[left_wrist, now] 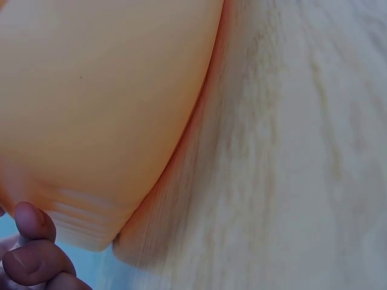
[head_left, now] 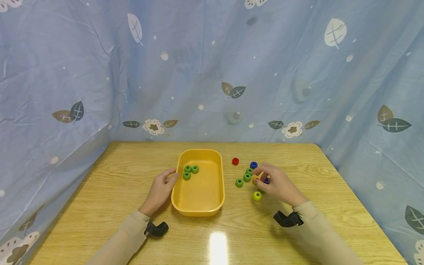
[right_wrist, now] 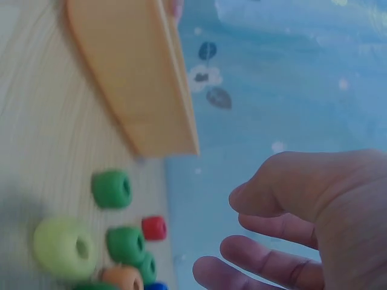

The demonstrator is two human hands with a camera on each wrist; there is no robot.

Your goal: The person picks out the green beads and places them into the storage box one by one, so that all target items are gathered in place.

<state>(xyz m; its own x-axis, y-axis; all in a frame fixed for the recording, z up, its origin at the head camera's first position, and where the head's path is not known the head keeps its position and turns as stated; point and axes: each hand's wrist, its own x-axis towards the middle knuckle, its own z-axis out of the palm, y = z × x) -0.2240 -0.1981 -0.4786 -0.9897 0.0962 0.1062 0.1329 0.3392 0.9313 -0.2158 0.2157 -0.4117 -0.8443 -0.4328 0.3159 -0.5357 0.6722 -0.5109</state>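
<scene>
The head view looks down from the near side over the whole table point(head_left: 99, 206), while both wrist views sit low, sharing the yellow tray point(head_left: 198, 209) point(left_wrist: 109, 109) point(right_wrist: 139, 90) close up
</scene>
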